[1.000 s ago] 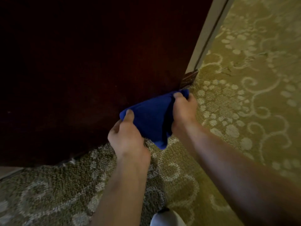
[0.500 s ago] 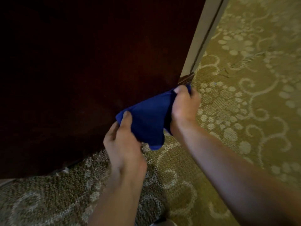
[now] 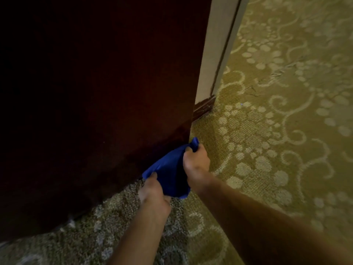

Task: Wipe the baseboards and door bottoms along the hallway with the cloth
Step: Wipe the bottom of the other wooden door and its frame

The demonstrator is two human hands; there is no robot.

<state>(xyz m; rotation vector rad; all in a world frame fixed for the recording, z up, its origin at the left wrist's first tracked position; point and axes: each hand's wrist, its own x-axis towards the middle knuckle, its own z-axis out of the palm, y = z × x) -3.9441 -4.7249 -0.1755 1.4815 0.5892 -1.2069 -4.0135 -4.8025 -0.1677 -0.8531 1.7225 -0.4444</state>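
A blue cloth (image 3: 169,171) is stretched between both hands at the bottom right corner of a dark red-brown door (image 3: 99,104). My left hand (image 3: 152,194) grips the cloth's lower left end just above the carpet. My right hand (image 3: 196,163) grips its upper right end beside the door's edge. The cloth lies close to the door's lower face; whether it touches is hard to tell in the dim light. A short piece of dark wooden baseboard (image 3: 204,109) shows behind the door's edge, under the pale door frame (image 3: 215,54).
Patterned olive carpet (image 3: 277,131) with pale swirls and dots covers the floor to the right and in front. The door fills the left half of the view.
Both hands and the cloth have moved lower along the door's corner. The hands are closer together and the cloth is more bunched. More of the baseboard behind the door edge now shows.
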